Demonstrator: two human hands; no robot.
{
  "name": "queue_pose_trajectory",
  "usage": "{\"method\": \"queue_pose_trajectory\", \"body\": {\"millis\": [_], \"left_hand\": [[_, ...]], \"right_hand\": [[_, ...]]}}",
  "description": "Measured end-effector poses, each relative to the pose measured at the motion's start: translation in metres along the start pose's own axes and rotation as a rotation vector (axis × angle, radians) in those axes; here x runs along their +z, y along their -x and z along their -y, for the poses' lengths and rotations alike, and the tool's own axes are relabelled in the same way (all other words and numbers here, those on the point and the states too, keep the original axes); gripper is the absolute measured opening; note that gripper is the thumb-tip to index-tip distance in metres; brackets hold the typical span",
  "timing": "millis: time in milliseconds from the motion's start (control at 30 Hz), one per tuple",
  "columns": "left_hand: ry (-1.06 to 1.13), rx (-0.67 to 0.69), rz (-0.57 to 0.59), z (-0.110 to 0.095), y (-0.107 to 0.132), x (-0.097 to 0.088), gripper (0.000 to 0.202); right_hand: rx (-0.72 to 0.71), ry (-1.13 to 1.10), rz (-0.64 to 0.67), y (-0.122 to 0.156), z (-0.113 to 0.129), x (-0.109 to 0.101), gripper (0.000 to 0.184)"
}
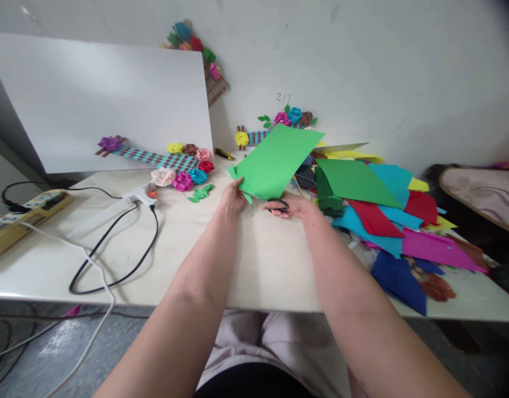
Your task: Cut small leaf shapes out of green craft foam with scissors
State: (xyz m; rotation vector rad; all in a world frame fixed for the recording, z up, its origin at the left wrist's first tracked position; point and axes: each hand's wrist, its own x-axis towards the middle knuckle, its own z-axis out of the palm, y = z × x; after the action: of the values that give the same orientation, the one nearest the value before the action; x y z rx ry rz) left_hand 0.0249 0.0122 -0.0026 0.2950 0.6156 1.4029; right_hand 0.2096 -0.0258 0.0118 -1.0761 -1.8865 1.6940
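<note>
A light green paper sheet (pixel 276 160) is held up over the table. My left hand (pixel 233 194) pinches its lower left corner, fingers closed on the paper. My right hand (pixel 291 207) is closed round the black handles of a pair of scissors (pixel 278 205) just under the sheet's lower edge. The scissor blades are hidden behind the paper. A small strip of the green paper hangs by my left fingers.
A heap of coloured paper sheets (pixel 387 221) covers the table's right side. Paper-flower pieces (pixel 177 166) lie at the back left beside a white board (pixel 100 105). Black and white cables (pixel 109 260) and a power strip (pixel 26 213) lie on the left.
</note>
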Motion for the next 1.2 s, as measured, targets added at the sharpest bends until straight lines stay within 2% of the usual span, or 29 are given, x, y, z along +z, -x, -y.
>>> {"method": "queue_pose_trajectory", "body": {"millis": [200, 567, 1200], "left_hand": [[-0.027, -0.023, 0.007, 0.000, 0.000, 0.000, 0.036], [-0.048, -0.027, 0.045, 0.000, -0.003, -0.004, 0.036], [-0.028, -0.016, 0.026, -0.002, -0.004, -0.004, 0.035]], "right_hand": [[0.000, 0.019, 0.006, -0.002, -0.004, -0.005, 0.038], [0.032, 0.041, -0.021, 0.007, 0.007, 0.000, 0.034], [0.027, 0.097, -0.002, 0.000, -0.007, -0.008, 0.031]]}}
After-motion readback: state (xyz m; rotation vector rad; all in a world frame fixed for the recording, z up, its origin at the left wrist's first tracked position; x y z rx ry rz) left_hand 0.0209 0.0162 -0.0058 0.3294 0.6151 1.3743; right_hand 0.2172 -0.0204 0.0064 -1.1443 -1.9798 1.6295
